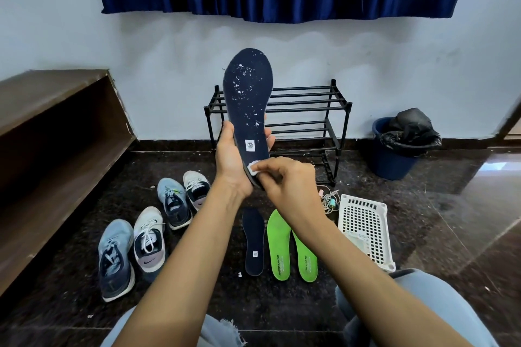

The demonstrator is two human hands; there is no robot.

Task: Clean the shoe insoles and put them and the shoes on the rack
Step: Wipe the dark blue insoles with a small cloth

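My left hand (pixel 229 159) grips a dark navy insole (pixel 248 98) near its heel and holds it upright, toe up; white specks dot its upper half. My right hand (pixel 284 180) pinches a small white wipe (pixel 253 167) against the insole's heel. On the floor lie another navy insole (pixel 254 241) and two green insoles (pixel 279 245) (pixel 306 258). Several sneakers lie at the left: two blue ones (pixel 115 258) (pixel 173 205) and two white ones (pixel 148 239) (pixel 196 187). The black shoe rack (pixel 304 121) stands against the wall behind the insole, with nothing on its bars.
A white plastic basket (pixel 365 229) lies on the floor at the right, with tangled cables (pixel 328 200) beside it. A blue bin with a black bag (pixel 401 144) stands by the wall. A brown wooden shelf (pixel 56 132) runs along the left. My knees are at the bottom.
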